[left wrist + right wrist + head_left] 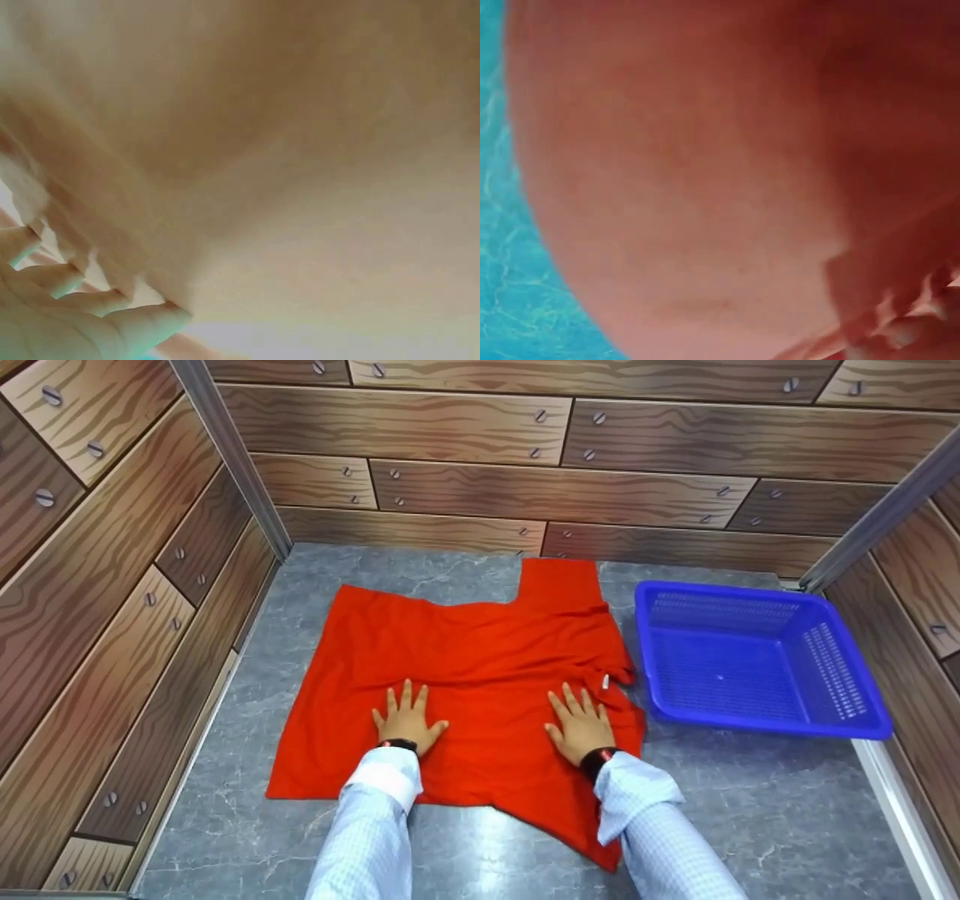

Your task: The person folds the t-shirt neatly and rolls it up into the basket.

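Observation:
A red T-shirt [480, 645] lies spread on the grey floor, its neck with a small white label toward the right. One sleeve sticks out at the far side, the other slants toward the near edge. My left hand [407, 724] rests on the middle of the cloth with fingers spread straight. Near the collar, my right hand [581, 727] lies on the shirt, fingers also extended. Shallow wrinkles run between the hands. In the left wrist view, the fingers [97, 301] touch the fabric at lower left; the right wrist view catches only fingertips [907, 330] in its lower corner.
A blue plastic basket [727, 675] with slotted walls stands right of the shirt, close to the collar. Wood-patterned walls [450, 427] enclose the back and both sides. Grey marbled floor [225, 817] surrounds the cloth.

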Demonstrator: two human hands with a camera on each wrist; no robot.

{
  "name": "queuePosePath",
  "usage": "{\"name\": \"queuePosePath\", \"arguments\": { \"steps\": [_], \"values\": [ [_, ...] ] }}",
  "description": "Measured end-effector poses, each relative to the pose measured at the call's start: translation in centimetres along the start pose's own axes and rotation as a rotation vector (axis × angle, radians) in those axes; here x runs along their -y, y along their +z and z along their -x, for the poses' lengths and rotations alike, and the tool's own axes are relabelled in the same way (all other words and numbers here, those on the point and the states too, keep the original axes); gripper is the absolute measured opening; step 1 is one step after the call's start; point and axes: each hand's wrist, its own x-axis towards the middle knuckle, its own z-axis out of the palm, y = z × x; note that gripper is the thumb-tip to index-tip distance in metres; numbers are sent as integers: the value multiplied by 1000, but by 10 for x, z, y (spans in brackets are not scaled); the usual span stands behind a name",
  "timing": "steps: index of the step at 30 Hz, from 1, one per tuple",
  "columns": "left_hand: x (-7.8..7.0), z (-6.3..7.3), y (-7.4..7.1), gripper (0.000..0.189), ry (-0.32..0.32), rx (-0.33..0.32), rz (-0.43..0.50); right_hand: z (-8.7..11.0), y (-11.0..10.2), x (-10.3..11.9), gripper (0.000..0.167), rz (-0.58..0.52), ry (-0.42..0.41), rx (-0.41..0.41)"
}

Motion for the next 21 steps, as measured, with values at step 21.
{"name": "queuePosePath", "arguments": {
  "steps": [21],
  "values": [
    [5,35,5,95,-30,42,-53,36,11,-17,63,9,-4,-10]
  ]
}}
